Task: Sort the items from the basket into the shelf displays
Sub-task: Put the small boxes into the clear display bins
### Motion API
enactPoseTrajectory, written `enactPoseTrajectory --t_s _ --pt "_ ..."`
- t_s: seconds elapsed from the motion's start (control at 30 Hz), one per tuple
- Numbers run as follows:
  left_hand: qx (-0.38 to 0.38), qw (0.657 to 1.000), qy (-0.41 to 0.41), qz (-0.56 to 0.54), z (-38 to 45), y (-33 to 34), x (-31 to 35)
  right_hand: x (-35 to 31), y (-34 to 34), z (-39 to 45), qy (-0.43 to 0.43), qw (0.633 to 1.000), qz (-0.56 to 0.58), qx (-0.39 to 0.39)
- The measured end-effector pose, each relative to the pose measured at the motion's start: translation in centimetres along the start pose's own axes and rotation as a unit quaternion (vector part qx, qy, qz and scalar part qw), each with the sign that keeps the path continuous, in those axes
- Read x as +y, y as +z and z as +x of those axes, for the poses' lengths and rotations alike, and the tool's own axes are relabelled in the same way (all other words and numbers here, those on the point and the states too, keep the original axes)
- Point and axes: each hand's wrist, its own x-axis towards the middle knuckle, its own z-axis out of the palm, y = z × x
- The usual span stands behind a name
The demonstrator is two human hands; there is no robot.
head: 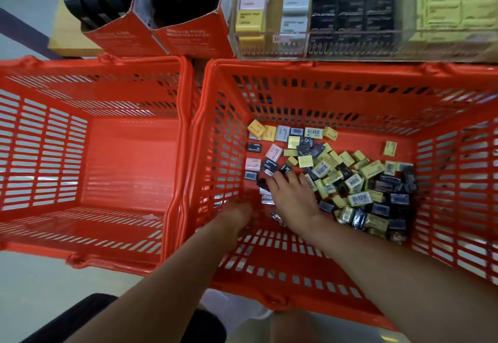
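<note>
Sorting judged to be well short of done: many small packets are seen loose in the right-hand basket.

The right-hand basket (350,78) is taken as the landmark. Across its floor a heap of small packets (355,183) in yellow, black, pink and grey is spread, thickest toward its right wall. Just left of it, rim touching rim, an empty basket (89,154) is set. Beyond its far rim the shelf displays are seen: a clear display case (323,13) with rows of pink, yellow, grey and black packets, already well stocked, and two red cartons (161,32) of dark items. Inside the landmark basket, the right hand (293,197) is laid palm-down with fingers spread on dark packets, nothing visibly clamped. The left hand (238,212) is curled near the left wall; whether anything is held cannot be told.
</note>
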Motion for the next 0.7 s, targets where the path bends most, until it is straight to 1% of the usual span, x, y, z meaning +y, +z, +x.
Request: enactPoseTrajectory --t_s 0.07,0.13,0.2,0.23,0.27,0.33,0.4,0.5,0.6,0.7 --pt "-0.015 1.0 -0.016 -0.017 0.0 -0.1 0.1 -0.2 0.1 0.0 0.006 1.0 -0.006 -0.01" --pt "-0.028 0.999 -0.022 -0.026 -0.2 -0.1 0.1 -0.5 -0.1 -0.1 -0.007 0.999 -0.034 -0.019" --pt "-0.035 0.998 -0.022 -0.04 0.0 0.0 0.1 -1.0 -0.5 0.3 -0.019 0.998 -0.066 0.008" --pt "-0.035 0.998 -0.023 -0.045 0.1 0.0 0.1 -1.4 -0.5 0.6 -0.026 0.998 -0.062 0.007" --pt "-0.034 0.998 -0.023 -0.051 0.2 0.0 0.1 -1.8 -0.4 0.9 -0.021 0.998 -0.055 -0.011" --pt "-0.039 0.997 -0.021 -0.056 0.0 0.0 0.1 -2.4 -0.2 1.4 0.004 0.996 -0.077 -0.04" --pt "-0.05 0.997 -0.016 -0.062 -0.1 -0.1 0.0 -2.6 -0.2 1.6 0.013 0.994 -0.103 -0.045" --pt "-0.059 0.995 -0.002 -0.08 -0.3 -0.3 -0.1 -2.3 0.1 1.7 -0.007 0.993 -0.112 -0.041" --pt "-0.057 0.994 0.005 -0.093 -0.4 -0.3 0.0 -0.8 -0.4 1.3 -0.041 0.995 -0.084 -0.036" --pt "-0.054 0.994 0.01 -0.094 -0.2 -0.3 0.0 1.0 -1.0 0.7 -0.049 0.998 0.001 -0.034"
